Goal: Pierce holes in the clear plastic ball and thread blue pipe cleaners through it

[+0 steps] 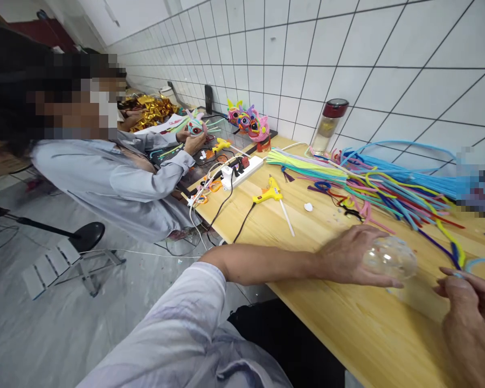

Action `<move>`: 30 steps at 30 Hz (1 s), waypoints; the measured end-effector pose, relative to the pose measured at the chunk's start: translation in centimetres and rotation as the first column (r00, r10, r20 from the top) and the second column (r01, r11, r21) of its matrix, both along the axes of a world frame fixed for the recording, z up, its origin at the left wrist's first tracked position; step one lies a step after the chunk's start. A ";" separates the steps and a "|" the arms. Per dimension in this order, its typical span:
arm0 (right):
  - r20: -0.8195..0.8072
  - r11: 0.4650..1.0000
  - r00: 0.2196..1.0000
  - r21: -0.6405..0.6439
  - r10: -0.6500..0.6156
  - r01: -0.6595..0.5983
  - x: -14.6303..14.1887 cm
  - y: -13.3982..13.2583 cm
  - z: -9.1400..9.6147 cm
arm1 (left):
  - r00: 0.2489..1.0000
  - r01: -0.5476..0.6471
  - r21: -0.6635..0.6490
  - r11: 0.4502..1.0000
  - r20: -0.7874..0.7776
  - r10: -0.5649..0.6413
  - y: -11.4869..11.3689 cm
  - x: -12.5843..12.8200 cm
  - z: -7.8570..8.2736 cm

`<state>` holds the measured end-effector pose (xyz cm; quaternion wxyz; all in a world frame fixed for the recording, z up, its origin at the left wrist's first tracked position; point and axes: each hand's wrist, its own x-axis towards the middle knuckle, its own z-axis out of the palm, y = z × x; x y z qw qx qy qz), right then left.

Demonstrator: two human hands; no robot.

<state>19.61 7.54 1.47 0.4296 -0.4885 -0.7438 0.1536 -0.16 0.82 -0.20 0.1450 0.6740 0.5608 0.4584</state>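
Note:
My left hand (347,258) is curled around a clear plastic ball (392,257) just above the wooden table (347,328). At the lower right, my right hand (475,318) pinches the end of a light blue pipe cleaner (479,261) next to the ball. A big heap of coloured pipe cleaners (388,188) lies behind both hands. A yellow glue gun (270,192) with a white glue stick rests on the table to the left of the heap.
A white power strip (242,171) with cables sits further left. A bottle with a red cap (327,126) stands by the tiled wall. Finished colourful masks (250,123) stand at the back. A person in grey (117,172) works on another mask. A black stool (87,237) stands on the floor.

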 end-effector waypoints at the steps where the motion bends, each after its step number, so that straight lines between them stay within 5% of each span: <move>1: -0.014 1.000 1.000 0.014 0.006 -0.006 -0.3 -0.2 0.6 | 1.000 0.000 -0.001 1.000 -0.009 0.000 0.1 -0.1 -0.2; 5: 0.006 0.995 1.000 0.099 0.019 -0.020 -0.8 -0.4 2.3 | 0.999 -0.007 0.034 0.999 -0.031 0.008 0.3 -0.3 -0.5; 9: 0.013 0.999 1.000 0.019 -0.029 0.029 -0.7 -0.3 2.8 | 0.996 0.024 0.073 0.997 -0.092 -0.017 0.2 -0.3 -0.3; 20: 0.063 0.997 0.998 0.083 -0.006 0.001 -0.8 -0.5 2.2 | 0.996 0.031 0.060 0.998 -0.087 -0.026 0.4 -0.2 -0.2; 30: 0.025 0.999 0.999 0.018 0.039 -0.039 0.2 0.7 1.3 | 0.999 -0.004 0.087 0.996 -0.049 0.008 0.1 -0.2 0.4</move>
